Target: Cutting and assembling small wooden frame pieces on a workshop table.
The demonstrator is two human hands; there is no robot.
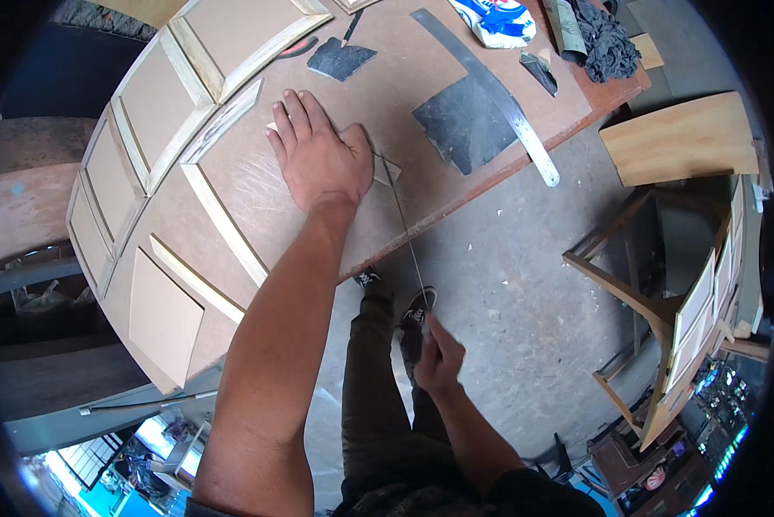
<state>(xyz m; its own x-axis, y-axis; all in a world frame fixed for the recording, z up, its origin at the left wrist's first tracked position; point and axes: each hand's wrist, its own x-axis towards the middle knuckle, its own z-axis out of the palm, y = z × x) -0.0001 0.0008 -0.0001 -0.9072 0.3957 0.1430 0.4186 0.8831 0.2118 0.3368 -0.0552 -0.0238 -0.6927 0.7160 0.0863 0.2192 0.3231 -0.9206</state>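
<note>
My left hand [316,164] lies flat on the brown tabletop with its fingers stretched out, pressing on a thin wooden strip [388,171]. The strip is mostly covered by the palm; one end shows beside the thumb. My right hand [439,362] is closed below the table edge around the handle of a handsaw [411,246]. Its blade appears nearly edge-on as a thin dark line, running up from my fist across the table edge to the strip's end. The handle is largely hidden in my fingers.
Pale wooden frames with panels [180,77] stand along the table's left side, with loose strips [223,220] nearby. A metal ruler [490,86] crosses dark sandpaper [464,121] and overhangs the edge. A blue-white bag [499,21] lies farther back. Wooden furniture [654,302] stands on the right.
</note>
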